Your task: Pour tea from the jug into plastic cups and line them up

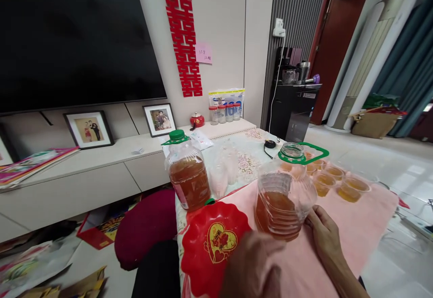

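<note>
Two hands are at work at the near edge of the surface (250, 153). The right hand (325, 235) is at 3 o'clock of the open jug (280, 207), with its fingers (313, 214) curled against the wall and grasping it. The left hand (253, 266) is at the jug's 7 o'clock, blurred, beside the red plate (206, 239); I cannot tell how its fingers are set. The open jug stands upright on the pink cloth (358, 225), with amber liquid in its lower half. The filled cups (338, 180) are at its 2 o'clock. The capped jug (188, 176) is at 9 o'clock, apart.
</note>
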Tool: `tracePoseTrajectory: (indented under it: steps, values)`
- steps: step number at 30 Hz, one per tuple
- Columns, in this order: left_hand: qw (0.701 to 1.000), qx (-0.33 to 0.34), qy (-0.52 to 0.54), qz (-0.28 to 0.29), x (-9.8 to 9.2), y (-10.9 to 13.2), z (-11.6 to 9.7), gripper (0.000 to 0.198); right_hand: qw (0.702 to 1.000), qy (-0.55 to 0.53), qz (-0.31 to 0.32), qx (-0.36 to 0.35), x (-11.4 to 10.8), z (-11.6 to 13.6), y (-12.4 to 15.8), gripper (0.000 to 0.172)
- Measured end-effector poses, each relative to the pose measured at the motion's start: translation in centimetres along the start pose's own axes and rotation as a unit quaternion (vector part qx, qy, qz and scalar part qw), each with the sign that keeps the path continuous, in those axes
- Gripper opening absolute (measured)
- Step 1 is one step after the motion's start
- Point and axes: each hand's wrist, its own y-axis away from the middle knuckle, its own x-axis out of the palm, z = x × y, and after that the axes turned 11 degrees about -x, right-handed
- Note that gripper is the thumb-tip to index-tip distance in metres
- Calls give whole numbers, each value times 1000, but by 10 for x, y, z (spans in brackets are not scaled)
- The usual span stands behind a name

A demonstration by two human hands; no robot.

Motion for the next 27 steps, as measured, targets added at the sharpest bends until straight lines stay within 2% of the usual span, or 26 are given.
tracePoseTrajectory:
  steps: [1,2,4,6,9,12,16,21,27]
  values:
    - [999,29,-33,-12,-15,-19,0,37,1000,2,-1,1,0,0,0,31]
    - [997,24,-66,-24,-29,-38,1,36,1000,4,-3,2,0,0,0,31]
    - [989,-24,-148,14,-51,-77,5,32,1000,5,-6,1,1,0,1,32]
    - [961,-95,-245,88,-64,-113,10,34,1000,5,-4,0,2,1,0,30]
    - [897,-147,-396,134,-71,-159,19,41,1000,3,6,0,3,3,-1,27]
    - [862,-179,-445,162,-67,-194,32,42,1000,0,11,1,3,3,-2,27]
    - [827,-212,-478,207,-57,-219,46,37,1000,-2,12,1,3,1,-2,29]
    - [787,-242,-512,246,-45,-231,51,30,1000,0,20,-3,3,1,-2,28]
    - [773,-246,-527,254,-39,-235,63,24,1000,4,20,-9,4,-1,-1,29]
